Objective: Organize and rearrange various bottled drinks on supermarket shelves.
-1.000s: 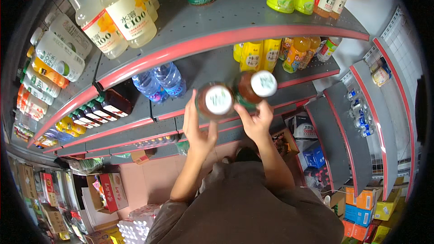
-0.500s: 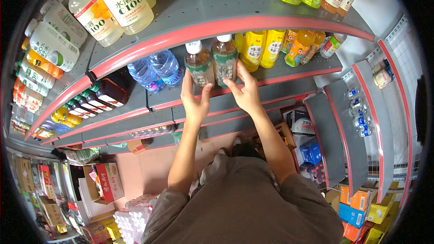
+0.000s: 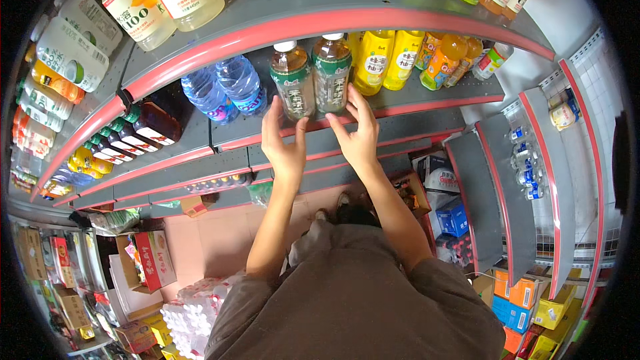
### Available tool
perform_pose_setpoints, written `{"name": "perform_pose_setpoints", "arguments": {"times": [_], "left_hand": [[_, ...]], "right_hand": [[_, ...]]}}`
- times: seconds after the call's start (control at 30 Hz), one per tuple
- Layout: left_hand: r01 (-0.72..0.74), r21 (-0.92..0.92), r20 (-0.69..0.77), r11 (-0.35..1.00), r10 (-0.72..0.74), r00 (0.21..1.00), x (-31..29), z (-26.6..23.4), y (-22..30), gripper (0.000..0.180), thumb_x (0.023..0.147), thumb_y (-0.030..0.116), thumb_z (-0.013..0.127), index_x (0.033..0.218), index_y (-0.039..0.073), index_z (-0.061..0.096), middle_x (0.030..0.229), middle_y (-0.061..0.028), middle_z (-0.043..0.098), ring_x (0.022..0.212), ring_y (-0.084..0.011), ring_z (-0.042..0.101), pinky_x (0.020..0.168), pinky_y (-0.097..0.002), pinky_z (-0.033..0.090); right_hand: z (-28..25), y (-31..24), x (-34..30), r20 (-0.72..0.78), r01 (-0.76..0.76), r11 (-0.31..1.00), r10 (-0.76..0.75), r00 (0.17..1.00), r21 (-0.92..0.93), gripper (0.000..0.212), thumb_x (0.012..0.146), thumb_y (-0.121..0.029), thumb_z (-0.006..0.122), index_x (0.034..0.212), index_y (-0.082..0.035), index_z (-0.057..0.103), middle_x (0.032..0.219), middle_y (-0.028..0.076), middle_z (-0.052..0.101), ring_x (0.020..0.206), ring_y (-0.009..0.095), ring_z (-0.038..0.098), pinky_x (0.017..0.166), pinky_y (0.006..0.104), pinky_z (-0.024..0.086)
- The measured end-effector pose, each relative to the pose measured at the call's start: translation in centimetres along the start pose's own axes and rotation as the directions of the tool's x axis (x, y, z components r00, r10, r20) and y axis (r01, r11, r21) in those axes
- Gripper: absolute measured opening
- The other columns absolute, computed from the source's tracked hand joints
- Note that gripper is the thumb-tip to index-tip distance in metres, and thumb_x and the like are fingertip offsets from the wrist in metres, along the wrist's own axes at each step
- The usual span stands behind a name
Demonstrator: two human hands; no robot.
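Two tea bottles with green labels and white caps stand side by side at the front of the shelf below the top one: a left tea bottle (image 3: 292,90) and a right tea bottle (image 3: 331,80). My left hand (image 3: 285,150) is just in front of the left bottle, its thumb and fingers spread around the lower part. Beside the right bottle's base is my right hand (image 3: 359,137), also with thumb and fingers apart. Whether any fingertip still touches a bottle is hard to make out.
Blue-tinted water bottles (image 3: 240,87) stand left of the tea, yellow drink bottles (image 3: 373,63) right of it. The upper shelf's red edge (image 3: 320,25) overhangs the bottle caps. Dark bottles (image 3: 152,122) sit farther left. Wrapped bottle packs (image 3: 190,313) and an open carton (image 3: 155,260) lie low at left.
The bottles now stand more upright, with their labels facing me. Both hands have loosened from around them and sit a little lower, fingers wider apart. The view has shifted slightly.
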State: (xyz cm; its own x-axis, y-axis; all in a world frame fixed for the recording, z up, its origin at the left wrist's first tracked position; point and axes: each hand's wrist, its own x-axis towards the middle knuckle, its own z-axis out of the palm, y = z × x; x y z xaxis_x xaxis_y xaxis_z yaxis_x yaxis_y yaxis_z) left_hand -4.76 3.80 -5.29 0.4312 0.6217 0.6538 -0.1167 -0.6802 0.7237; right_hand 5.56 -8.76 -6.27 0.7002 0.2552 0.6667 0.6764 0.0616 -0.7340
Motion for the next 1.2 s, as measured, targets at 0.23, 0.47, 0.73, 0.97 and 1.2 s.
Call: {"name": "perform_pose_setpoints", "arguments": {"times": [0.23,0.47,0.73,0.97,1.2], "left_hand": [[0.038,0.073,-0.092,0.997,-0.032,0.995,0.3,1.5,1.9,0.062,0.087,-0.003,0.080,0.145,-0.002,0.060,0.130,-0.0242,0.070,0.114,-0.0394,0.071,0.095,-0.0442,0.059],[0.030,0.060,-0.109,0.998,-0.023,0.994,2.2,3.0,0.6,0.059,0.089,-0.002,0.078,0.145,-0.004,0.058,0.131,-0.0255,0.069,0.115,-0.0422,0.071,0.094,-0.0452,0.060],[0.081,0.204,-0.068,0.976,-0.069,0.995,5.2,4.8,0.5,0.056,0.090,-0.002,0.073,0.142,-0.006,0.053,0.125,-0.0277,0.062,0.112,-0.0499,0.065,0.090,-0.0535,0.057],[0.068,0.243,-0.053,0.968,-0.056,0.997,6.8,5.6,-0.7,0.053,0.090,-0.003,0.070,0.139,-0.006,0.050,0.126,-0.0289,0.061,0.113,-0.0522,0.064,0.090,-0.0552,0.056],[-0.013,0.188,-0.082,0.982,0.029,0.996,7.5,6.3,-2.4,0.058,0.086,-0.002,0.076,0.139,-0.006,0.052,0.120,-0.0316,0.064,0.108,-0.0534,0.064,0.093,-0.0560,0.053]], "right_hand": [[0.6,0.0,0.2,0.012,-0.056,0.995,0.057,0.998,-0.079,0.070,0.090,0.001,0.082,0.152,0.004,0.049,0.146,0.025,0.062,0.133,0.032,0.065,0.108,0.0449,0.057],[1.6,0.2,2.1,0.054,-0.092,0.991,0.098,0.994,-0.098,0.069,0.093,0.005,0.074,0.154,0.004,0.042,0.144,0.029,0.062,0.135,0.035,0.063,0.113,0.0455,0.053],[3.8,2.7,5.3,0.066,-0.083,0.992,0.089,0.994,-0.094,0.070,0.092,0.014,0.068,0.153,0.004,0.035,0.143,0.030,0.061,0.134,0.034,0.064,0.112,0.0407,0.051],[5.1,3.5,7.2,0.068,-0.083,0.982,0.096,0.993,-0.170,0.068,0.090,0.013,0.071,0.149,0.004,0.038,0.133,0.029,0.067,0.122,0.035,0.070,0.103,0.0408,0.055],[5.4,4.1,7.7,0.075,-0.078,0.978,0.094,0.993,-0.193,0.067,0.092,0.008,0.072,0.149,0.004,0.038,0.132,0.031,0.066,0.121,0.039,0.070,0.103,0.0427,0.055]]}}
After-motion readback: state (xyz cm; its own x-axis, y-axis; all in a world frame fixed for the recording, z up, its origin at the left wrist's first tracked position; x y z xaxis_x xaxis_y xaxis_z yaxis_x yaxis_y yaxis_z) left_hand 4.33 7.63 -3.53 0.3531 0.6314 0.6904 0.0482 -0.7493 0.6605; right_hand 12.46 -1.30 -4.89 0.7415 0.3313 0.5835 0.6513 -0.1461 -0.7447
